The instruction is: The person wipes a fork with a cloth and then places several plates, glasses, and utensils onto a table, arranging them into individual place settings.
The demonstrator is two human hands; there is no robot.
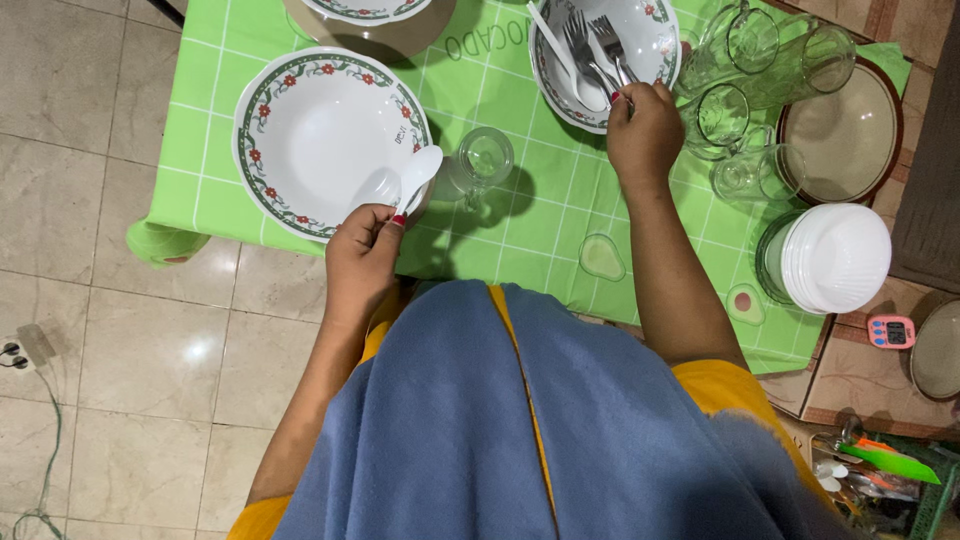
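My left hand [362, 258] holds a white plastic spoon [412, 177] at the near rim of a white soup plate with a floral border [290, 150]. My right hand [645, 130] reaches into a second floral bowl [660, 35] and grips the handle of a metal fork [607, 50]; another fork and a white spoon [560, 60] lie in the same bowl. A clear glass [485, 160] stands between my two hands on the green checked tablecloth [540, 215].
Several clear glass mugs [745, 90] cluster at the right beside a brown plate [850, 135]. A stack of white bowls [835, 255] sits at the table's right corner. A third plate [365, 12] is at the far edge. Tiled floor lies left; a pink timer [890, 332] lies right.
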